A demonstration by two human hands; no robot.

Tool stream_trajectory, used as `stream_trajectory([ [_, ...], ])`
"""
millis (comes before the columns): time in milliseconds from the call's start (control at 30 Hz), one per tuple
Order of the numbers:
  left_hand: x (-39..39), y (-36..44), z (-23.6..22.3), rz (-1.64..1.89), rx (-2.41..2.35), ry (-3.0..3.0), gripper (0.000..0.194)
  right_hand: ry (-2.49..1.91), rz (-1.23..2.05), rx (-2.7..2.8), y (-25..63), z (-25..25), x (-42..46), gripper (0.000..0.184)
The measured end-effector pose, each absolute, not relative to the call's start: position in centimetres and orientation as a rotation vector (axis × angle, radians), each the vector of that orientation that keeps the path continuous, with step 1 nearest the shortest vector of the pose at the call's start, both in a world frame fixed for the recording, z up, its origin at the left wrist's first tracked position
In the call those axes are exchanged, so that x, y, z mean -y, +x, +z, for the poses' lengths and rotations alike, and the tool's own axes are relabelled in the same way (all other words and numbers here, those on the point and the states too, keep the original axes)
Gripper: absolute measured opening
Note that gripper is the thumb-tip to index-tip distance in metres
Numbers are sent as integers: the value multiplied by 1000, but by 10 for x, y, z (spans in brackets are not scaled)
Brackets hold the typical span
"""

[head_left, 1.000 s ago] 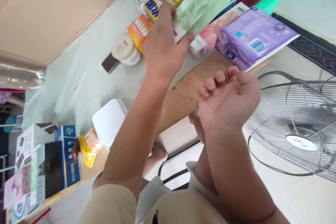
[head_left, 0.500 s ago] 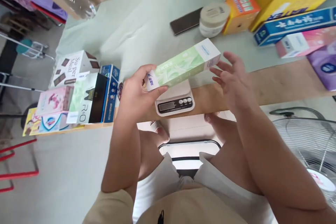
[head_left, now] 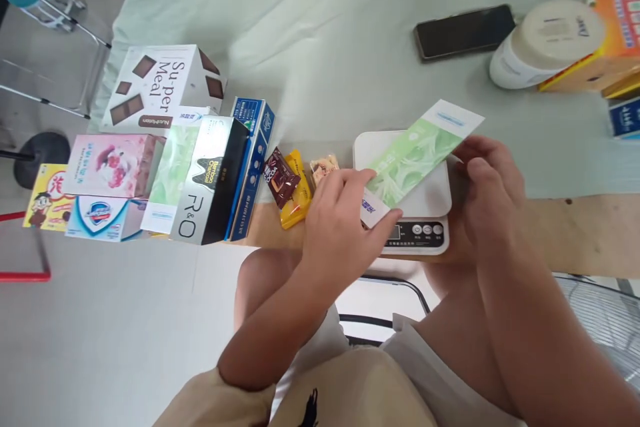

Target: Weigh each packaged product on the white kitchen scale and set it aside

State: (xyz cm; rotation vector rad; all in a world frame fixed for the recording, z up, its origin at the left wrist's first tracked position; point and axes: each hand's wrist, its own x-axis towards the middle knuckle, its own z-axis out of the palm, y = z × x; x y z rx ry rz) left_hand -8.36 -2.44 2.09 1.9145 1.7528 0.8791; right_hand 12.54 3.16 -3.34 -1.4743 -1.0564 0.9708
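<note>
Above the white scale [head_left: 427, 203] at the near edge of the surface [head_left: 560, 230], the green-and-white carton [head_left: 415, 161] slants, long axis from near left to far right; contact with the scale cannot be confirmed. Left hand [head_left: 340, 220] — back upward, thumb opposing fingers — grips the near-left end. Right hand [head_left: 493, 197], fingers half curled, is beside the far-right end; whether it grips cannot be determined.

Green carton [head_left: 417, 153] smooth cardboard; scale [head_left: 433, 195] plastic; phone [head_left: 463, 32] glossy.
</note>
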Motion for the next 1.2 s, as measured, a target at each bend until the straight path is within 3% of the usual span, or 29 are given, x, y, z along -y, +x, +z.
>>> stream_trajectory([
  [133, 30, -86, 23, 841, -1712, 1903, 38, -1618, 882, 1128, 120, -26, -25, 36],
  [333, 29, -89, 21, 874, -1569, 1874, 54, -1467, 917, 1184, 118, -29, -16, 52],
  [533, 30, -86, 18, 803, -1491, 1883, 53, -1409, 941, 1079, 109, -35, -19, 58],
  [633, 32, -86, 25, 858, -1527, 1838, 54, -1361, 881, 1001, 100, -27, -21, 54],
  [767, 38, -109, 50, 950, -1470, 1877, 57, -1298, 781, 954, 84, -4, -26, 65],
  [867, 48, -151, 75, 1042, -1423, 1922, 57, -1328, 748, 990, 59, 19, -30, 58],
  [1067, 82, -249, 93, 1261, -1704, 1607, 61, -1159, 907, 1638, -38, 67, -41, 53],
  [1200, 91, -286, 77, 1370, -1793, 1415, 62, -1069, 1048, 1719, -110, 72, -62, 25],
])
